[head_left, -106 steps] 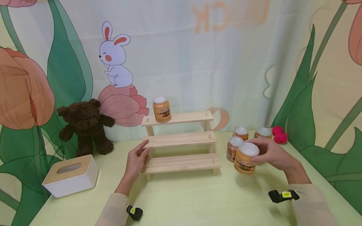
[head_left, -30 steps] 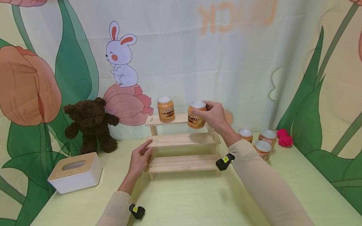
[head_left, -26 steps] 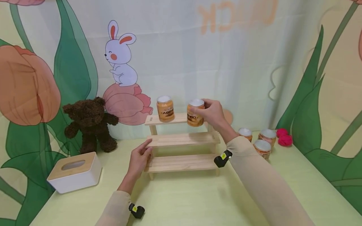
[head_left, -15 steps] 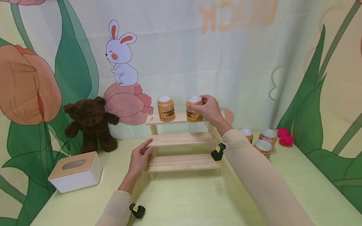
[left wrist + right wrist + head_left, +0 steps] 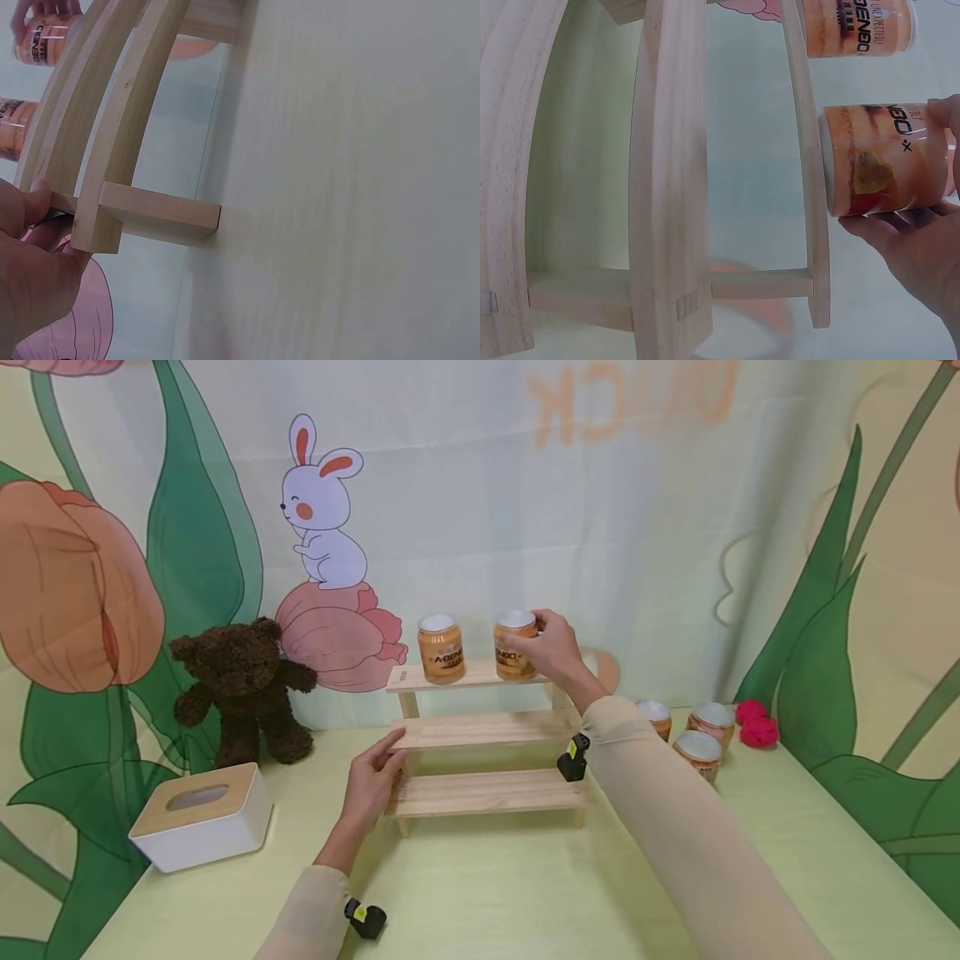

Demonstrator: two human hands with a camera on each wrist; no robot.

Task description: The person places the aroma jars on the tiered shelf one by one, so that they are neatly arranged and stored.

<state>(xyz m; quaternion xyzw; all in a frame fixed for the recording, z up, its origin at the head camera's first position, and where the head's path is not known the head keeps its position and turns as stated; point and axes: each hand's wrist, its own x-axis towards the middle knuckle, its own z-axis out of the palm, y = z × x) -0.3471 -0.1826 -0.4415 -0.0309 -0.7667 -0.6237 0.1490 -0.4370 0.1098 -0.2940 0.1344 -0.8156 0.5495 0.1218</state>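
Observation:
A three-tier wooden stand is on the table in the head view. At its left side, my left hand grips the end of the middle tier between thumb and fingers; the left wrist view shows this hand close. My right hand holds an orange labelled can upright on the right part of the top tier. In the right wrist view the can's base meets the board, or nearly so. Left of it on the same tier stands a matching can, apart from the held one.
Several things stand around: more cans at the right, partly behind the right sleeve, with a red bundle beside them. A brown teddy bear and a white tissue box are at the left. A printed curtain hangs behind.
My right hand has brought a can from the group at the right up to the top tier and lowered it there. My left hand has stayed on the stand.

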